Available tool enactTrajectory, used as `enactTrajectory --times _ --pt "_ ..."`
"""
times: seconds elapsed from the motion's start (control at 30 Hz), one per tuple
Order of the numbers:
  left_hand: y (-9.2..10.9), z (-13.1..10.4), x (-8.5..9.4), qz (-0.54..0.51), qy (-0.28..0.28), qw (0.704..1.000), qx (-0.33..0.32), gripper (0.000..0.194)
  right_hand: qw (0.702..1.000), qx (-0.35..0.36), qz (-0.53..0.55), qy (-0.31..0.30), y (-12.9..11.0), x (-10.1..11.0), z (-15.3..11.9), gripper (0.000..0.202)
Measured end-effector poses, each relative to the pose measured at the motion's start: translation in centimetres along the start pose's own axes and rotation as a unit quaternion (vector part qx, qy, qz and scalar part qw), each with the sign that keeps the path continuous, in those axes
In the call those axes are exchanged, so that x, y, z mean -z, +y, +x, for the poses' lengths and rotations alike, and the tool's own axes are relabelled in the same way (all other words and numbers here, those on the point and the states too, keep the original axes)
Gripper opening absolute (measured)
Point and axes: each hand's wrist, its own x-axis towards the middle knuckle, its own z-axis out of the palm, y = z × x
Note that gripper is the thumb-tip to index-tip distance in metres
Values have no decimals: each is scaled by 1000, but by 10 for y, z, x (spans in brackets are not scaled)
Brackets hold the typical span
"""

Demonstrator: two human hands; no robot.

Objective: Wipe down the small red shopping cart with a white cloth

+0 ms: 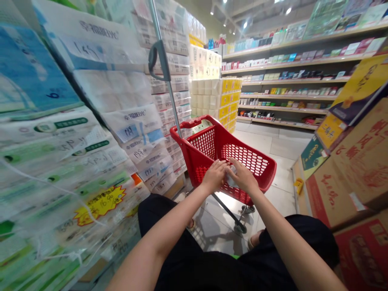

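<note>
A red shopping basket cart (194, 161) with a grey pole handle (159, 60) stands in front of me on the floor. My left hand (216, 174) is at the cart's near side, its fingers bent together and reaching toward a small whitish thing (232, 178). On the other side of that thing, my right hand (243, 174) has its fingers and thumb curved around it. The whitish thing is partly covered by the fingers, and I cannot make out what it is. Both hands nearly meet in front of the cart's perforated wall.
Tall stacks of wrapped tissue packs (130, 121) line the left. Cardboard boxes (342, 182) are piled at the right. Yellow and white packs (228, 101) and long stocked shelves (287, 81) stand behind the cart. Tiled floor (280, 173) shows between them.
</note>
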Motion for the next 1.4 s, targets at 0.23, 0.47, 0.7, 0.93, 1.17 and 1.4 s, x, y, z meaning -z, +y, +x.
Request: enactTrajectory --times 0.23,0.47,0.7,0.93,1.17,1.4 --pt "6 13 24 -118 -14 993 -7 55 996 -27 -63 -51 2 8 -3 55" --pt "-81 20 61 79 -35 996 14 37 975 -19 -194 -103 -6 6 -1 48" --pt "-102 12 44 130 -28 990 52 38 963 4 -260 -73 -11 4 -8 47" --pt "-98 10 48 102 -18 993 51 39 946 -11 -322 -32 18 21 -55 47" --pt "-90 15 39 110 -12 992 68 37 948 -56 -307 -61 28 32 -59 45" --pt "-64 22 29 97 15 993 71 36 947 -38 -313 -65 -15 -3 0 45"
